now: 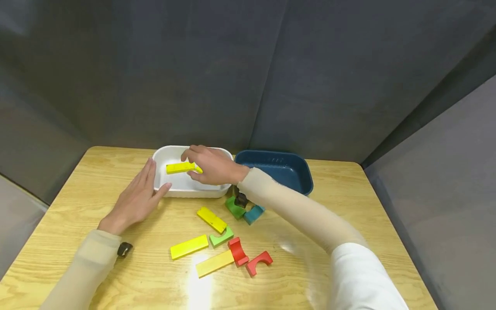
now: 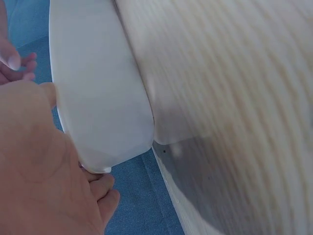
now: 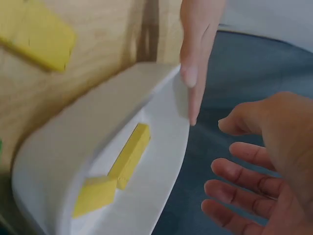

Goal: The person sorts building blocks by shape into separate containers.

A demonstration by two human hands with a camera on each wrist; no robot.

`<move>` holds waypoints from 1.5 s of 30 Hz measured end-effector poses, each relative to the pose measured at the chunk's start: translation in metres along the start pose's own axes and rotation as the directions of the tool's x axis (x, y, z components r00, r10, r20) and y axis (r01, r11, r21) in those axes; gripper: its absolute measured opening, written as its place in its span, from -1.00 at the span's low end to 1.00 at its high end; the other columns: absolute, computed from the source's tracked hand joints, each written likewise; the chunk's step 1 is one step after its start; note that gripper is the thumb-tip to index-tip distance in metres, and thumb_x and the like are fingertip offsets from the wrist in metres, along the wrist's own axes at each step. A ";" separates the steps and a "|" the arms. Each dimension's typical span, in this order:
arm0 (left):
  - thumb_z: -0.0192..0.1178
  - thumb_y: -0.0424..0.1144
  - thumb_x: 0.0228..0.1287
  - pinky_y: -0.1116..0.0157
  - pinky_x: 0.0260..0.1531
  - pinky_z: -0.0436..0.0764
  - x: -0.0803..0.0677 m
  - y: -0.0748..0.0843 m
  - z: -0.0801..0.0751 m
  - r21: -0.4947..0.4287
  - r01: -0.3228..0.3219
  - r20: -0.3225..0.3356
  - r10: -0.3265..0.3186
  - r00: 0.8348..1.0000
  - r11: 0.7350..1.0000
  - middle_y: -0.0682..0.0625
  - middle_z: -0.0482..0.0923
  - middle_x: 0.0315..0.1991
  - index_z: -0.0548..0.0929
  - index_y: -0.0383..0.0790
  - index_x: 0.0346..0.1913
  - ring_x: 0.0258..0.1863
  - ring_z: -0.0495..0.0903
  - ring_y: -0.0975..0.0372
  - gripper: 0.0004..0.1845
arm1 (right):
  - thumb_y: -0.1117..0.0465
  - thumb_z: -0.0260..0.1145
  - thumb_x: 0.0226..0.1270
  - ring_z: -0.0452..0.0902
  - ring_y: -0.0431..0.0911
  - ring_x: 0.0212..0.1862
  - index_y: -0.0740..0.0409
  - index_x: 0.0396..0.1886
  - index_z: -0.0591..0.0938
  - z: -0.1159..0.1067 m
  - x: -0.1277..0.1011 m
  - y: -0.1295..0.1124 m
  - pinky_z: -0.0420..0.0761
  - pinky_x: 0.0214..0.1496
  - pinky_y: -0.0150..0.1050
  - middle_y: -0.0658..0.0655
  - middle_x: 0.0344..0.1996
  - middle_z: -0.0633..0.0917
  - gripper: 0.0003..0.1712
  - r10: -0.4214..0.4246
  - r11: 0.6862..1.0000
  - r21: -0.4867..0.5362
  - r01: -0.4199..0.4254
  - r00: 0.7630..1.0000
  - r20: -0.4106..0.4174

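- The right hand (image 1: 213, 165) is over the white tray (image 1: 170, 189), its fingers loosely spread; the right wrist view shows the palm bare and the fingers (image 3: 234, 196) apart, so the grip is released and nothing is held.
- A yellow bar block (image 1: 180, 167) sits at the fingertips of that hand in the head view, at about 9 o'clock from the knuckles; the right wrist view shows it lying inside the tray (image 3: 124, 157), apart from the hand.
- In the right wrist view, another yellow piece (image 3: 95, 195) lies just beside the bar's end; I cannot tell whether it is a separate block.
- The left hand (image 1: 135, 198) lies flat with straight fingers along the tray's left wall, thumb at the near corner, touching it; nothing is gripped.
- The left wrist view shows the tray's rim (image 2: 102, 98) against that palm (image 2: 39, 161).
- A dark blue tray (image 1: 298, 172) stands just beside the white one at 3 o'clock.
- On the wooden table (image 1: 348, 206), at 6 o'clock from the white tray, loose blocks lie near one another: 3 yellow bars (image 1: 211, 219) (image 1: 189, 246) (image 1: 214, 263), a green notched piece (image 1: 221, 237), 2 red arches (image 1: 238, 251) (image 1: 259, 262), a green arch (image 1: 234, 206) and a teal arch (image 1: 253, 214).
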State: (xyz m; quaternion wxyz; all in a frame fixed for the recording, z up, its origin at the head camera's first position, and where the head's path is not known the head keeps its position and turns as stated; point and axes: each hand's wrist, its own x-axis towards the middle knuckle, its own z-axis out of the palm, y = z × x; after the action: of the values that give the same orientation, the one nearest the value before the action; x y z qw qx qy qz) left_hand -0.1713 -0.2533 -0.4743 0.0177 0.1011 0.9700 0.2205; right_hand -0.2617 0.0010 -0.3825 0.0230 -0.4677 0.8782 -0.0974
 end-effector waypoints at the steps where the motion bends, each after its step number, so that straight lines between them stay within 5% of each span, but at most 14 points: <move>1: -0.18 0.35 0.67 -0.31 0.60 0.02 0.001 0.000 -0.001 0.002 0.001 0.000 -0.001 1.000 1.000 -0.21 -0.51 0.76 -0.39 -0.34 0.72 0.72 -0.22 -0.23 0.05 | 0.06 0.41 0.53 0.61 -0.14 0.05 0.08 0.37 0.63 -0.001 -0.004 -0.002 0.68 0.05 -0.37 0.06 0.22 0.68 -0.50 -0.011 1.000 -0.002 0.011 1.000 -0.008; 30: -0.20 0.39 0.65 -0.26 0.64 -0.03 0.004 0.003 0.003 -0.005 -0.006 -0.013 0.006 1.000 1.000 -0.16 -0.52 0.75 -0.37 -0.33 0.72 0.73 -0.21 -0.21 0.07 | 0.16 0.46 0.46 0.61 -0.16 0.00 0.09 0.22 0.67 0.016 -0.131 -0.055 0.64 0.01 -0.38 -0.02 0.06 0.70 -0.61 -0.199 0.973 0.095 0.209 0.975 -0.098; 45: -0.20 0.37 0.66 -0.27 0.63 -0.02 0.005 0.004 0.003 -0.002 0.001 -0.013 -0.001 1.000 1.000 -0.19 -0.50 0.75 -0.37 -0.34 0.72 0.73 -0.22 -0.21 0.06 | 0.07 0.44 0.50 0.54 -0.24 -0.06 0.06 0.29 0.65 0.039 -0.164 -0.072 0.58 0.03 -0.42 -0.03 0.06 0.69 -0.55 -0.225 0.970 0.093 0.223 0.974 0.017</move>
State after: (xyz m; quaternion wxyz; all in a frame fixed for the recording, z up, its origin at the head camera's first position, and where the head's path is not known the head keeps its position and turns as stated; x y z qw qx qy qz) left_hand -0.1751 -0.2473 -0.4753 0.0116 0.0992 0.9699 0.2222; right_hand -0.1053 0.0915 -0.4151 0.0452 -0.5636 0.8141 -0.1327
